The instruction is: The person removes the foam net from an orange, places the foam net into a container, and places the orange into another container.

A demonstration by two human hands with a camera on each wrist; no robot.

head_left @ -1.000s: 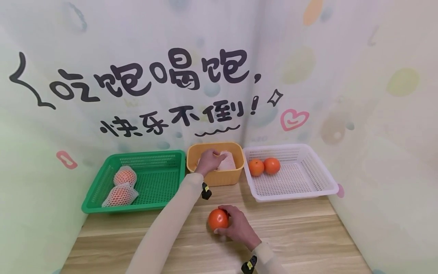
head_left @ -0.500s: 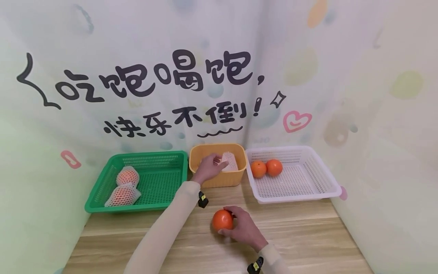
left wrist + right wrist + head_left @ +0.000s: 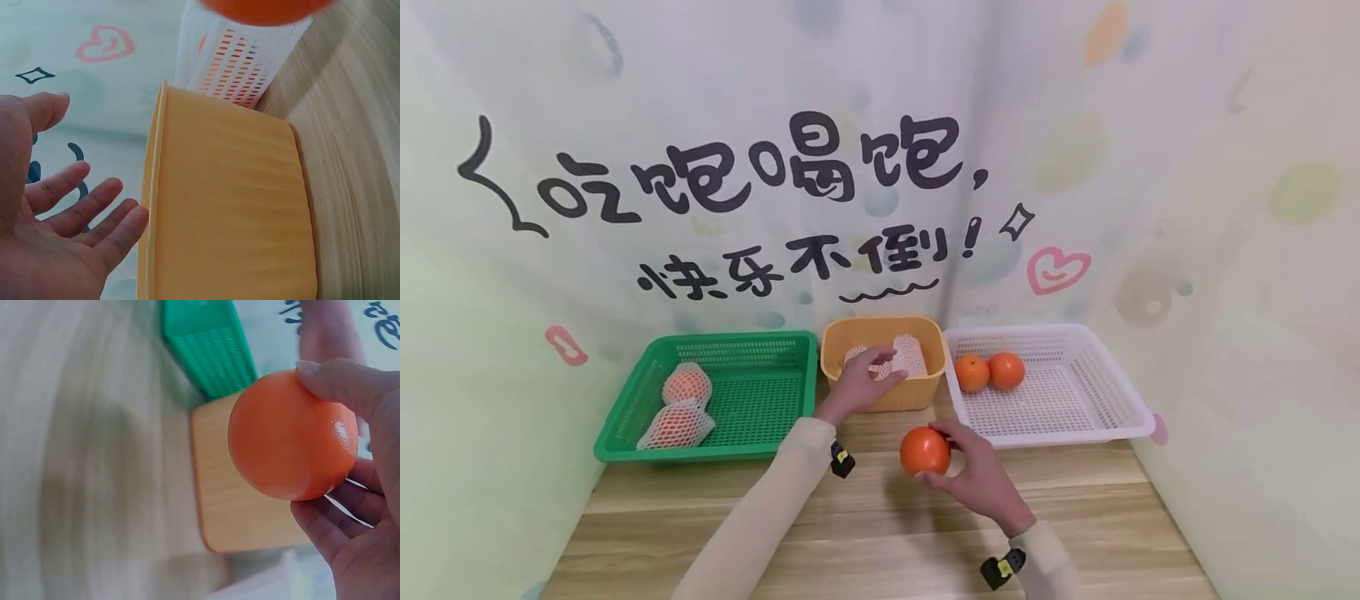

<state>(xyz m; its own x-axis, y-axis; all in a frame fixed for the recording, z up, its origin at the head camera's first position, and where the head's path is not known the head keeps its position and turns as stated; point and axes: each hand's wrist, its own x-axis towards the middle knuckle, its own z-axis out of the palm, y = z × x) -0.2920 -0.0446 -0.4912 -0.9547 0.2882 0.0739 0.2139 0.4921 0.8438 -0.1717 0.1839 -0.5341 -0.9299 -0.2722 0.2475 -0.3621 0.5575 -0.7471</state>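
My right hand (image 3: 983,477) holds a shiny round orange (image 3: 925,452) between thumb and fingers, lifted above the table in front of the yellow box (image 3: 907,395). In the right wrist view the orange (image 3: 290,437) is gripped from its side. Over the front rim of that box, my left hand (image 3: 863,383) hovers with loosely spread fingers and nothing in them. The left wrist view shows the same hand (image 3: 69,231) beside the box wall (image 3: 231,206). White foam fruit nets (image 3: 910,355) lie inside the box, partly hidden by the left hand.
Left of the box stands a green basket (image 3: 760,457) with two net-wrapped fruits (image 3: 681,408). On the right, a white basket (image 3: 1052,437) holds two oranges (image 3: 1006,371) in its back left corner. All stand on a wooden table (image 3: 865,533) against a printed curtain (image 3: 737,75).
My right hand has raised the orange off the table and moved it forward and right. The left hand has drawn back slightly from the nets and its fingers have opened.
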